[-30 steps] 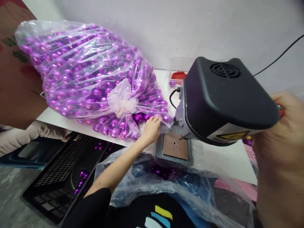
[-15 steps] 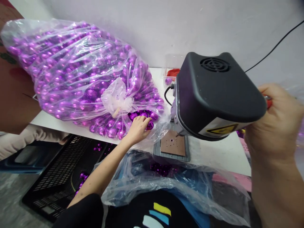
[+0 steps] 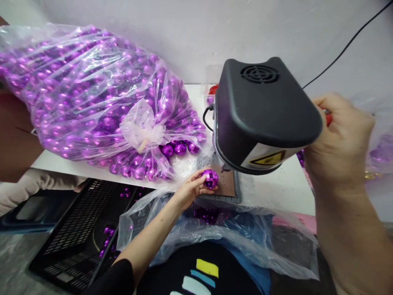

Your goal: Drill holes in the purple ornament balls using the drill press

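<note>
Over on the left, the big clear bag (image 3: 98, 61) bulged with shiny purple balls, its gathered neck facing the person, and below it a black crate (image 3: 75, 221) sat under the edge of the counter (image 3: 267, 196). Next along, a few loose balls (image 3: 180, 148) showed at the bag's side, near the working area.

Then the action: the left hand (image 3: 192, 188) had one purple ball (image 3: 210, 179), a tidy fingertip grip from its left side, leaving most of the mirrored face uncovered. That looked like sound handling; a light, even pinch suited a slick round thing, since squeezing harder could have shot it loose. The ball was over the left part of the brown plate (image 3: 229, 186); whether it touched, nobody could tell. Fingers low and to the side was the smart choice, well clear of the underside of the black machine (image 3: 264, 106).

And far right, the right hand (image 3: 340, 139) was clenched around a red part (image 3: 328, 119) at the machine's end; a firm, level hold there would have served steadiness best.
</note>
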Demonstrator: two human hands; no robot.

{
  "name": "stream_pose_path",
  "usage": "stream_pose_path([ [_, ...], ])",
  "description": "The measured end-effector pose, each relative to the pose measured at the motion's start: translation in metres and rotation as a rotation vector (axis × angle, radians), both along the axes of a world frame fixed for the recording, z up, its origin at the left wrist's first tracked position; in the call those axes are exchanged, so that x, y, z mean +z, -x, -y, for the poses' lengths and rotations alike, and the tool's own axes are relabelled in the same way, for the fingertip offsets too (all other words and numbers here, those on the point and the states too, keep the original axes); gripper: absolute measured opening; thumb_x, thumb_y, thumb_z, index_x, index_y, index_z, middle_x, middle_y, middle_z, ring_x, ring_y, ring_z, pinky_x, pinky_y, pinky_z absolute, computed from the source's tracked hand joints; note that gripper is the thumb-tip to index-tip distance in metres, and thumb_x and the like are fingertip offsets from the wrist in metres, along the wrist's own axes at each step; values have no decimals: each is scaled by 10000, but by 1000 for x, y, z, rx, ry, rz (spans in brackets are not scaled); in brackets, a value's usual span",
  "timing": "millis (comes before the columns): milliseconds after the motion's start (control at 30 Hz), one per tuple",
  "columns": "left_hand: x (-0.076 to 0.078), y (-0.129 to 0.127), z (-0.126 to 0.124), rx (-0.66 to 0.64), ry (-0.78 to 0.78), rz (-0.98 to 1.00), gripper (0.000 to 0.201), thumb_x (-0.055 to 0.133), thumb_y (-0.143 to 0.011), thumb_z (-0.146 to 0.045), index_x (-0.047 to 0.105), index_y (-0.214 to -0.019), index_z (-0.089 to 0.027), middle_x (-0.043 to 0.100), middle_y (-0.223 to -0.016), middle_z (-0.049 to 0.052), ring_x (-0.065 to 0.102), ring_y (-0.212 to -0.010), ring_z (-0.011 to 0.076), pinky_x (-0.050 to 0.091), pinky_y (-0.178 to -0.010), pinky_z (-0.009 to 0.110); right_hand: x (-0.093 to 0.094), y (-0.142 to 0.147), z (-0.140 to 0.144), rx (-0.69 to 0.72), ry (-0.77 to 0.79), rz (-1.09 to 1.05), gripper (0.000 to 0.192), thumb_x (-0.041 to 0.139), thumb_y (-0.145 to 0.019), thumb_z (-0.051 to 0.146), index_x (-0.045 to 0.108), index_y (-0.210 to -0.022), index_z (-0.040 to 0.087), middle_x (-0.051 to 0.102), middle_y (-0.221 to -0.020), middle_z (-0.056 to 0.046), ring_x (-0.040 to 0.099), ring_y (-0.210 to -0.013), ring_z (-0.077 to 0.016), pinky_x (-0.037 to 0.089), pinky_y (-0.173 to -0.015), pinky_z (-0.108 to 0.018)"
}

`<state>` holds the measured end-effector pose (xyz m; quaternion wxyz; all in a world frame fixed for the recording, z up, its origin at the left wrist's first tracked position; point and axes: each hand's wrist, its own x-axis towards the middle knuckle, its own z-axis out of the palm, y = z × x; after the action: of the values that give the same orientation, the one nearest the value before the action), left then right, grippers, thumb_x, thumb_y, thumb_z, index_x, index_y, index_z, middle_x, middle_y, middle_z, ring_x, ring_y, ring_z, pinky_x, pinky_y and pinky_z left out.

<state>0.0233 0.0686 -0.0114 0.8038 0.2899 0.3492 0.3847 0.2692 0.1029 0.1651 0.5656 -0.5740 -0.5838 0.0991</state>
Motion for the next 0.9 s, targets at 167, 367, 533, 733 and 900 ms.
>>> stream_pose_path([
  [167,2,0,-6,49,-102,-107,514,863,-775,-353,679,-1230,-199,731,-1132,74,703,-888,159,574,-725,241,0,0,-1,5,-17,14,459,603,-889,585,634,-813,133,417,-604,42,362,-532,22,241,-474,-119],
  [367,-10,-6,-5,135,-382,-296,610,843,-785,-366,620,-1332,-213,713,-1237,80,680,-1092,232,536,-975,374,-2,0,-3,17,-35,-19,410,645,-878,529,622,-786,130,442,-613,34,380,-564,8,286,-505,-133],
  [533,-24,-13,-12,134,-685,-590,506,775,-847,-414,645,-1291,-209,680,-1334,109,640,-1203,285,482,-1082,486,-2,1,-4,-34,-49,-10,378,680,-863,488,628,-764,127,461,-644,20,412,-623,-8,325,-551,-145],
  [733,-29,-19,-19,100,-940,-740,461,744,-890,-397,623,-1297,-217,667,-1325,121,594,-1256,309,436,-1113,525,-2,2,-4,-31,-50,-43,373,686,-858,481,613,-762,128,471,-664,20,423,-640,-13,327,-566,-164],
  [900,-28,-25,-16,76,-1013,-799,480,746,-868,-283,591,-1319,-236,617,-1323,109,570,-1254,297,451,-1103,502,-3,3,-4,-38,-51,-59,287,705,-839,388,615,-766,125,500,-683,22,443,-657,-5,341,-593,-165],
])
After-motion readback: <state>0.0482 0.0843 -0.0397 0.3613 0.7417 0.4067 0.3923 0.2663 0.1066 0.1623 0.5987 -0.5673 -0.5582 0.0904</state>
